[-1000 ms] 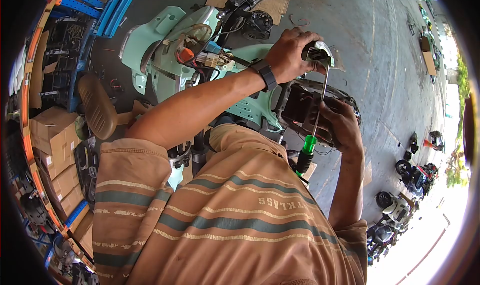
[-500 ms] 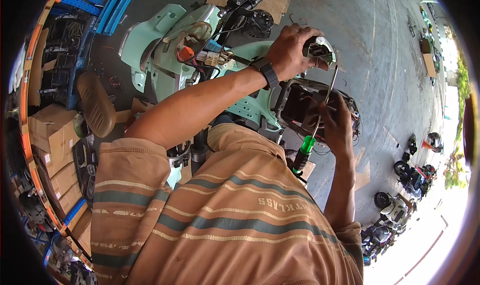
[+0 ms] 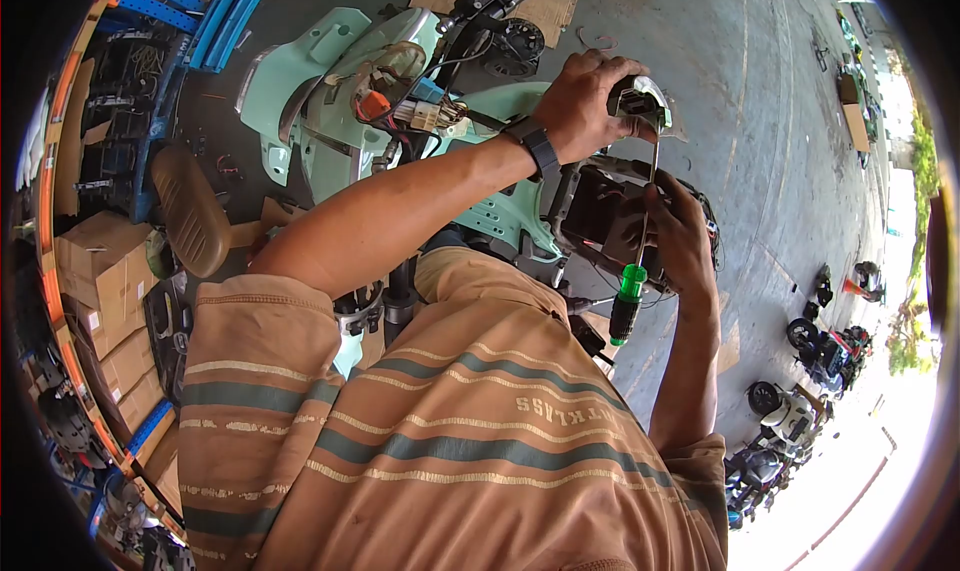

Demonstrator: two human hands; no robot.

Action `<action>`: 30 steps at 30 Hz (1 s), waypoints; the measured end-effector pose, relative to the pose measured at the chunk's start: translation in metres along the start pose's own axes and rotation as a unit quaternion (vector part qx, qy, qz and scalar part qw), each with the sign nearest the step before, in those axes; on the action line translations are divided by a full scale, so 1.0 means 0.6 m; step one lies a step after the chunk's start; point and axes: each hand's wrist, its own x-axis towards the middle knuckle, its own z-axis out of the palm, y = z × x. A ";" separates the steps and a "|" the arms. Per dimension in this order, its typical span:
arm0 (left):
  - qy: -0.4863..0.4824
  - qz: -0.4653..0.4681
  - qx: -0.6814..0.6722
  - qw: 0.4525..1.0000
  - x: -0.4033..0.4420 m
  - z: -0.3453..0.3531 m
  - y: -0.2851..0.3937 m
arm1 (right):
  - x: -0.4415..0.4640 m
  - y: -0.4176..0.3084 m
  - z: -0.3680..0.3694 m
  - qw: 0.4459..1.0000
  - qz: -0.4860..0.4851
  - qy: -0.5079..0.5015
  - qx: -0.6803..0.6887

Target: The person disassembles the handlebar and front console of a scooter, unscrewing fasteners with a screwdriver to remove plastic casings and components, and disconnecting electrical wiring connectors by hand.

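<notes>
My left hand [image 3: 590, 106] is wrapped round a small black and chrome part [image 3: 640, 104] at the upper centre. Below it, my right hand [image 3: 680, 233] holds the long metal shaft of a screwdriver between its fingers. The screwdriver's green and black handle [image 3: 628, 301] hangs below those fingers, and its tip meets the lower edge of the chrome part. Behind my hands lies a dark open housing [image 3: 600, 211]. Mint-green scooter panels [image 3: 345, 121] with exposed wires and connectors [image 3: 415, 116] are to the left.
A brown seat [image 3: 190, 211] and cardboard boxes [image 3: 105, 271] stand at the left beside blue and orange shelving [image 3: 150, 161]. Flat cardboard [image 3: 545, 16] and a wheel [image 3: 513, 48] are at the top. Parked motorbikes [image 3: 790, 421] are at the right.
The screwdriver tip came off the chrome part half a second ago and now touches it again. Its handle has swung slightly right, and my right hand has shifted a little.
</notes>
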 end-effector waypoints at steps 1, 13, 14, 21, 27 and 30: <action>0.001 0.000 0.000 1.000 0.000 0.000 0.000 | -0.001 0.000 0.001 1.000 0.000 0.000 0.000; -0.001 -0.006 -0.001 1.000 -0.001 -0.004 0.006 | -0.006 0.006 -0.001 0.998 -0.038 0.027 -0.051; -0.006 -0.011 -0.008 1.000 -0.001 -0.004 0.006 | -0.007 0.003 -0.002 0.999 -0.026 0.019 -0.028; -0.001 -0.007 -0.010 1.000 -0.001 -0.001 0.004 | -0.007 0.001 -0.005 0.999 -0.009 0.017 -0.026; -0.002 -0.013 -0.010 1.000 -0.001 -0.003 0.007 | -0.007 -0.005 -0.002 0.998 -0.016 0.031 -0.049; -0.001 -0.010 -0.008 1.000 -0.001 -0.003 0.006 | -0.010 -0.008 -0.001 0.998 -0.018 0.034 -0.051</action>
